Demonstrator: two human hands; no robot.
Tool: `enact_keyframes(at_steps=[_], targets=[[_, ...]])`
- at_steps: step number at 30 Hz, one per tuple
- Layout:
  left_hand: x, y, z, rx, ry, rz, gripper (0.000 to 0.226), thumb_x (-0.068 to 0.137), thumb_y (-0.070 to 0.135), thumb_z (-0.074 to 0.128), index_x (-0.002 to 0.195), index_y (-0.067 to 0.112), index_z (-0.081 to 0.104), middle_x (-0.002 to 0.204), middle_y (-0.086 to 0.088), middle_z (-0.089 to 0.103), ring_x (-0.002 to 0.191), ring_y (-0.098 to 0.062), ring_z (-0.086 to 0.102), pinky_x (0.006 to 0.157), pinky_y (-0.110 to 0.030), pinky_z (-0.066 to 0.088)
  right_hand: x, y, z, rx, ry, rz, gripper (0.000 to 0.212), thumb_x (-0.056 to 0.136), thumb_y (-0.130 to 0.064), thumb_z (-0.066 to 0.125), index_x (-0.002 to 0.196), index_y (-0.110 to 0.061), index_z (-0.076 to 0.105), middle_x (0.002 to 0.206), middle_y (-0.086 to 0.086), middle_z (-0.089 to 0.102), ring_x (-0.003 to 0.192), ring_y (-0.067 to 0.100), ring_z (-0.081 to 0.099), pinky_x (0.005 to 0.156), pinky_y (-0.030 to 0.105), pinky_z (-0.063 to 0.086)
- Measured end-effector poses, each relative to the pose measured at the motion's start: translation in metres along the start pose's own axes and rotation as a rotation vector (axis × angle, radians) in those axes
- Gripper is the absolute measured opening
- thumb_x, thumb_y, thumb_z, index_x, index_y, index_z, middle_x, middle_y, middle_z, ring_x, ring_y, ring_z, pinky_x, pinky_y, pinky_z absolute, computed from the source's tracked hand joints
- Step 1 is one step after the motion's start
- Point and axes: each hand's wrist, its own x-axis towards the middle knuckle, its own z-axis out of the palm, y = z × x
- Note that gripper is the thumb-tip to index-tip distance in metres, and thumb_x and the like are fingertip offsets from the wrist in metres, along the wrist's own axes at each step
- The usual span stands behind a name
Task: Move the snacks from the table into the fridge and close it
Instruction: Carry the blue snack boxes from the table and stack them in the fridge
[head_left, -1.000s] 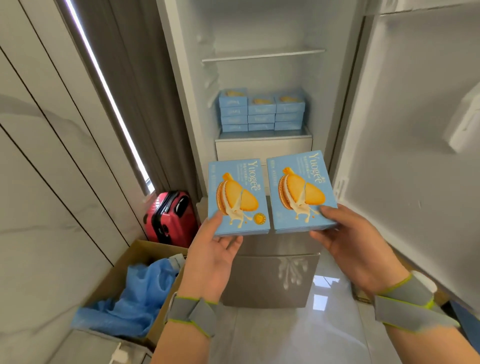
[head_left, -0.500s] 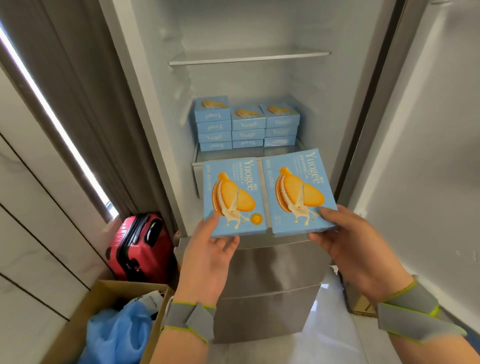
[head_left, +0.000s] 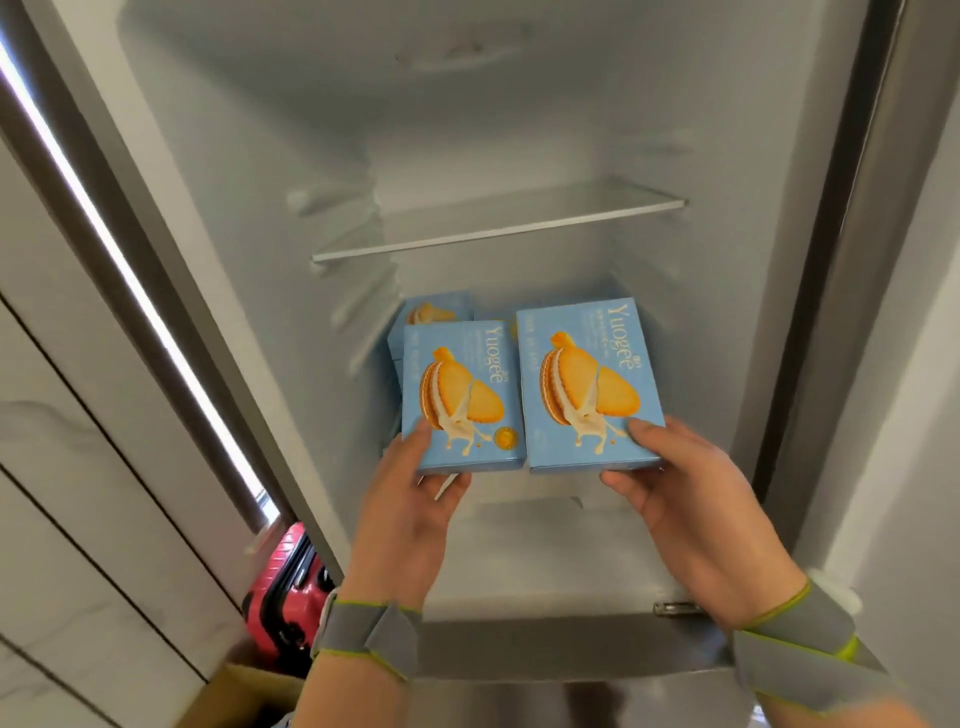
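I face the open fridge (head_left: 249, 218). My left hand (head_left: 410, 514) grips the near left corner of a light blue biscuit box (head_left: 462, 395), thumb on top. My right hand (head_left: 691, 514) grips a second, matching box (head_left: 587, 379) at its near right corner. Both boxes lie flat, side by side, inside the fridge opening above the lower shelf (head_left: 545, 540). Behind them a stack of the same blue boxes (head_left: 431, 312) stands at the back of that shelf, mostly hidden.
A bare glass shelf (head_left: 498, 234) spans the fridge above the boxes. The open fridge door (head_left: 914, 291) stands at the right. A red suitcase (head_left: 285, 587) and the corner of a cardboard box (head_left: 244, 696) sit on the floor at the lower left.
I have come closer to the fridge. Both hands have carried the two boxes forward and up into the fridge opening, in front of the stacked boxes.
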Motion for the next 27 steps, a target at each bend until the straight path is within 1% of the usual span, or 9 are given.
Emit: enact_keyframes(at_steps=[3, 7, 11, 15, 18, 21, 24, 26, 27], targets=[[0.029, 0.000, 0.016, 0.033, 0.009, 0.014, 0.032, 0.098, 0.031, 0.066, 0.128, 0.021, 0.069, 0.125, -0.004, 0.075, 0.113, -0.020, 0.071, 0.097, -0.041, 0.052, 0.027, -0.004, -0.003, 0.030, 0.021, -0.028, 0.033, 0.095, -0.014, 0.063, 0.126, -0.005, 0.068, 0.125, 0.014, 0.073, 0.104, 0.021, 0.069, 0.090, 0.038, 0.053], [0.062, 0.002, 0.032, 0.060, 0.016, 0.021, 0.029, 0.098, 0.031, 0.067, 0.125, 0.021, 0.070, 0.121, -0.004, 0.076, 0.103, -0.018, 0.074, 0.088, -0.038, 0.055, 0.047, -0.002, 0.002, 0.051, 0.075, -0.085, 0.034, 0.095, -0.013, 0.062, 0.128, -0.004, 0.067, 0.127, 0.018, 0.070, 0.104, 0.023, 0.066, 0.084, 0.037, 0.051], [0.098, 0.003, 0.053, 0.087, -0.040, -0.020, 0.033, 0.098, 0.032, 0.066, 0.131, 0.024, 0.067, 0.124, -0.005, 0.076, 0.109, -0.023, 0.072, 0.099, -0.041, 0.054, 0.069, -0.012, 0.007, 0.027, 0.158, -0.161, 0.030, 0.097, -0.014, 0.061, 0.126, -0.009, 0.068, 0.122, 0.014, 0.074, 0.101, 0.020, 0.067, 0.082, 0.036, 0.052], [0.129, -0.003, 0.071, 0.102, -0.046, -0.011, 0.019, 0.099, 0.032, 0.067, 0.116, 0.025, 0.073, 0.115, -0.004, 0.079, 0.105, -0.023, 0.074, 0.101, -0.046, 0.054, 0.090, -0.017, 0.013, -0.009, 0.232, -0.231, 0.031, 0.097, -0.016, 0.064, 0.128, -0.015, 0.067, 0.118, 0.009, 0.076, 0.102, 0.021, 0.071, 0.083, 0.038, 0.055], [0.143, -0.013, 0.071, 0.116, -0.073, 0.006, 0.028, 0.100, 0.035, 0.064, 0.124, 0.021, 0.069, 0.119, -0.005, 0.077, 0.114, -0.024, 0.072, 0.103, -0.048, 0.054, 0.103, -0.016, 0.015, -0.023, 0.287, -0.281, 0.033, 0.097, -0.017, 0.066, 0.129, -0.019, 0.066, 0.118, 0.009, 0.076, 0.099, 0.020, 0.072, 0.081, 0.038, 0.056], [0.151, -0.023, 0.065, 0.143, -0.134, 0.034, 0.034, 0.100, 0.031, 0.065, 0.133, 0.021, 0.063, 0.126, -0.004, 0.074, 0.118, -0.023, 0.071, 0.104, -0.048, 0.054, 0.113, -0.013, 0.015, -0.032, 0.307, -0.316, 0.035, 0.097, -0.016, 0.066, 0.131, -0.022, 0.064, 0.119, 0.009, 0.076, 0.097, 0.021, 0.072, 0.081, 0.038, 0.056], [0.159, -0.030, 0.058, 0.333, -0.134, 0.155, 0.048, 0.097, 0.027, 0.070, 0.142, 0.026, 0.054, 0.130, 0.000, 0.071, 0.112, -0.020, 0.073, 0.093, -0.041, 0.061, 0.122, -0.011, 0.017, -0.042, 0.315, -0.343, 0.036, 0.097, -0.015, 0.066, 0.132, -0.023, 0.064, 0.118, 0.008, 0.076, 0.094, 0.018, 0.072, 0.082, 0.039, 0.056], [0.167, -0.034, 0.048, 0.598, -0.109, 0.301, 0.067, 0.090, 0.033, 0.078, 0.148, 0.034, 0.045, 0.131, 0.006, 0.068, 0.106, -0.011, 0.073, 0.090, -0.037, 0.062, 0.128, -0.010, 0.018, -0.053, 0.322, -0.358, 0.036, 0.096, -0.015, 0.066, 0.131, -0.023, 0.064, 0.118, 0.009, 0.076, 0.093, 0.018, 0.072, 0.082, 0.039, 0.056], [0.171, -0.034, 0.041, 0.740, -0.109, 0.377, 0.073, 0.087, 0.038, 0.081, 0.149, 0.037, 0.043, 0.131, 0.009, 0.067, 0.106, -0.005, 0.070, 0.091, -0.030, 0.060, 0.132, -0.009, 0.020, -0.057, 0.322, -0.364, 0.035, 0.096, -0.015, 0.066, 0.131, -0.022, 0.064, 0.118, 0.009, 0.076, 0.093, 0.018, 0.072, 0.082, 0.039, 0.056]])
